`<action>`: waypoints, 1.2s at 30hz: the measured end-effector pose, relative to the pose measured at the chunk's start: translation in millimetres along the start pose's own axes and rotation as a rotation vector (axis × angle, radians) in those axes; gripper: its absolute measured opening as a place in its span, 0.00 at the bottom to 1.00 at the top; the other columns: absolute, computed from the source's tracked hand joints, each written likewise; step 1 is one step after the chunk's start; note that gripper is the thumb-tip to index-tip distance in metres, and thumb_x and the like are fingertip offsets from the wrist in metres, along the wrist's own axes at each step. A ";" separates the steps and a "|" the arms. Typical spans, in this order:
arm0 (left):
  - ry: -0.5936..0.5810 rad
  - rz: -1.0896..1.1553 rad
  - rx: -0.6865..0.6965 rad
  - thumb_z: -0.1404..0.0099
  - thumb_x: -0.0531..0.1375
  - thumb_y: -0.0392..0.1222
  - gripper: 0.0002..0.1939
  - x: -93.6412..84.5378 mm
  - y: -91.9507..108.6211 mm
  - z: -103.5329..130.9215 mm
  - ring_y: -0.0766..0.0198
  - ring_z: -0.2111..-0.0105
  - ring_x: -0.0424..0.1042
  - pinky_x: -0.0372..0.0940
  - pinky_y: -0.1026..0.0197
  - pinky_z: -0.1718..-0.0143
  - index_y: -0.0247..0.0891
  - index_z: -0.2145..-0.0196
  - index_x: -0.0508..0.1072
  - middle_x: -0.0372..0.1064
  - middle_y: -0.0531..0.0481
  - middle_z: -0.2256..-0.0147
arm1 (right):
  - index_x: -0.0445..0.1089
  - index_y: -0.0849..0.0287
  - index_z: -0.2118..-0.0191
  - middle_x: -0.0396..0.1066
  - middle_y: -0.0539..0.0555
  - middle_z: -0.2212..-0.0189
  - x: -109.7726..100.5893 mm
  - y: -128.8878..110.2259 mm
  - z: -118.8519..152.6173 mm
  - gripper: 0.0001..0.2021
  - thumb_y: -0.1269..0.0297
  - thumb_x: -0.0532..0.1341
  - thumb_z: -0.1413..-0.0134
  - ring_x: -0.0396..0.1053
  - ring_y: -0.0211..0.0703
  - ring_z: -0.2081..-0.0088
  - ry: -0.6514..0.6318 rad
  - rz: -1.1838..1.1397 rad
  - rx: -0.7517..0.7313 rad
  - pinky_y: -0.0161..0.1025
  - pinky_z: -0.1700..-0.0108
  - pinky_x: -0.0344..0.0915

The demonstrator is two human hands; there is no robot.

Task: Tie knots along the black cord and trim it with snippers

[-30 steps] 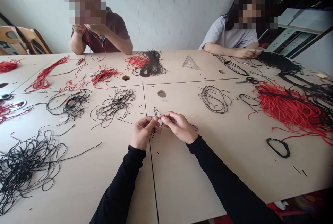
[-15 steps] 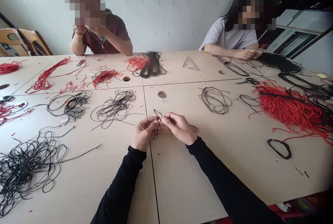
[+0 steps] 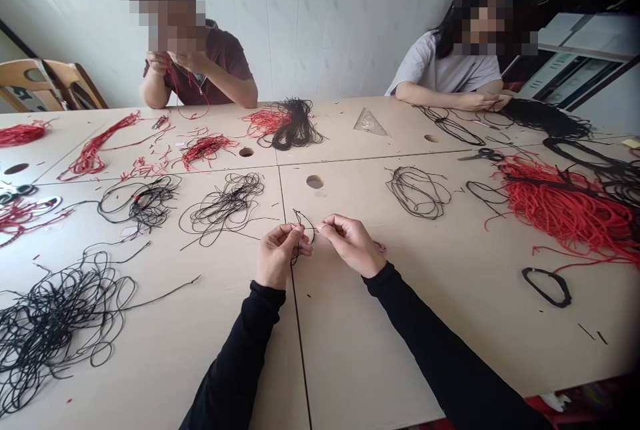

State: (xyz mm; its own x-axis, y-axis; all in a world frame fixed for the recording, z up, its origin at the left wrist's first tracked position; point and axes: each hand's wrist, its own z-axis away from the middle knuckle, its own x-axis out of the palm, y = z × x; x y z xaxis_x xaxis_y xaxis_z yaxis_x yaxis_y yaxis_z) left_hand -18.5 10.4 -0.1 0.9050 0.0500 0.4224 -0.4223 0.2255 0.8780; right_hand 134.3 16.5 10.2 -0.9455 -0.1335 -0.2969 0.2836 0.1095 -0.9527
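1. Left hand [image 3: 280, 250]: grip narrow, thumb and fingers pinched on a thin black cord [image 3: 313, 230].
2. The cord: located at the left fingertips, above the surface [image 3: 360, 350] near its lengthwise seam; one part arcs toward the right hand, another hangs below the left fingers.
3. Right hand [image 3: 353, 243]: grip narrow, thumb and forefinger together just beside the arc, apparently pinching a fine strand of the same cord, though this is too thin to trace with certainty.
4. Beyond the hands: a round hole [image 3: 315, 181], with a loose black coil [image 3: 417, 193] to its right and a black bundle [image 3: 227, 207] to its left.
5. Right side: a red cord heap [image 3: 560, 207], scissors [image 3: 483, 155] beside it, and a black band [image 3: 547, 287] nearer the viewer.
6. Lower left: a large black tangle [image 3: 55, 317].
7. Far side: two seated co-workers, one in a maroon shirt [image 3: 227, 67], handling red cord.
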 end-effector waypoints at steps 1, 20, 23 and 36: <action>0.007 0.005 0.007 0.50 0.67 0.46 0.15 -0.6 -0.1 -0.3 0.68 0.80 0.70 0.66 0.63 0.73 0.33 0.72 0.70 0.69 0.51 0.77 | 0.64 0.59 0.74 0.51 0.45 0.80 -0.4 -0.1 -0.1 0.15 0.53 0.57 0.45 0.47 0.34 0.78 0.022 0.001 0.007 0.34 0.75 0.49; 0.154 -0.056 0.156 0.49 0.66 0.43 0.12 0.5 1.9 2.7 0.68 0.81 0.67 0.64 0.63 0.75 0.35 0.77 0.68 0.68 0.53 0.81 | 0.65 0.59 0.66 0.65 0.52 0.72 -6.0 10.5 -7.0 0.15 0.50 0.59 0.47 0.61 0.38 0.72 0.517 -0.078 -0.018 0.36 0.70 0.60; 0.104 -0.216 0.214 0.46 0.65 0.44 0.11 4.2 -1.3 6.0 0.68 0.81 0.67 0.63 0.64 0.76 0.35 0.77 0.70 0.68 0.52 0.82 | 0.66 0.59 0.68 0.67 0.53 0.72 -3.4 0.1 -2.8 0.13 0.52 0.57 0.44 0.63 0.41 0.70 0.402 0.017 -0.099 0.37 0.66 0.61; 0.062 -0.408 0.279 0.45 0.63 0.46 0.10 6.2 -6.5 7.1 0.66 0.77 0.69 0.64 0.64 0.74 0.35 0.75 0.73 0.71 0.49 0.78 | 0.66 0.60 0.67 0.69 0.53 0.72 10.7 -5.6 5.3 0.10 0.58 0.55 0.42 0.65 0.41 0.70 0.034 0.040 -0.103 0.37 0.65 0.62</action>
State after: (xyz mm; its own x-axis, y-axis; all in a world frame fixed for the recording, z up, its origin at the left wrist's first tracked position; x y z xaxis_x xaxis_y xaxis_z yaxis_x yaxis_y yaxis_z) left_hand -10.5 2.3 -1.6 0.9972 0.0711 0.0249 -0.0228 -0.0297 0.9993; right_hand 123.4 9.2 12.1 -0.9391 -0.0932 -0.3307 0.3053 0.2153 -0.9276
